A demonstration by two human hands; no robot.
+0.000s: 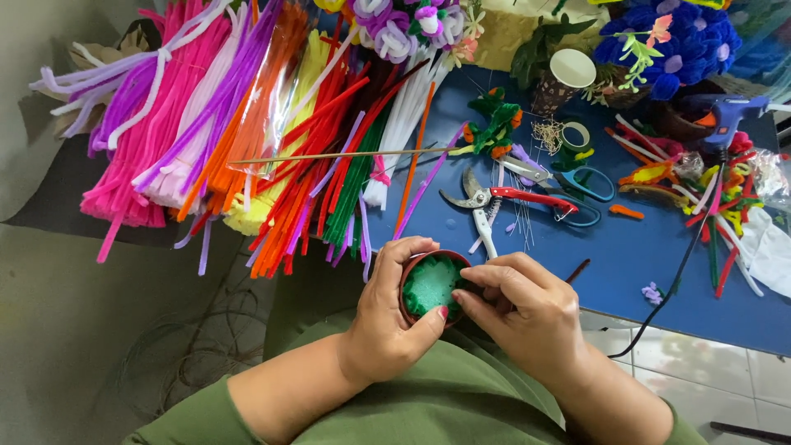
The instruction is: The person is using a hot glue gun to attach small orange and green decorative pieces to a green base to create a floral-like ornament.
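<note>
My left hand (387, 317) is wrapped around a small brown pot (409, 265) filled with green foam (430, 285), holding it just below the blue table's near edge. My right hand (523, 309) rests on the pot's right rim, fingertips pressing at the foam's edge. Both arms wear green sleeves.
Bundles of pipe cleaners (247, 115) in pink, purple, orange, yellow, red, green and white cover the left of the blue table (626, 272). Red-handled pliers (503, 200), blue scissors (577, 185), a tape roll (575, 136), a paper cup (564, 76), a blue glue gun (729, 111) with cord and finished flowers lie beyond.
</note>
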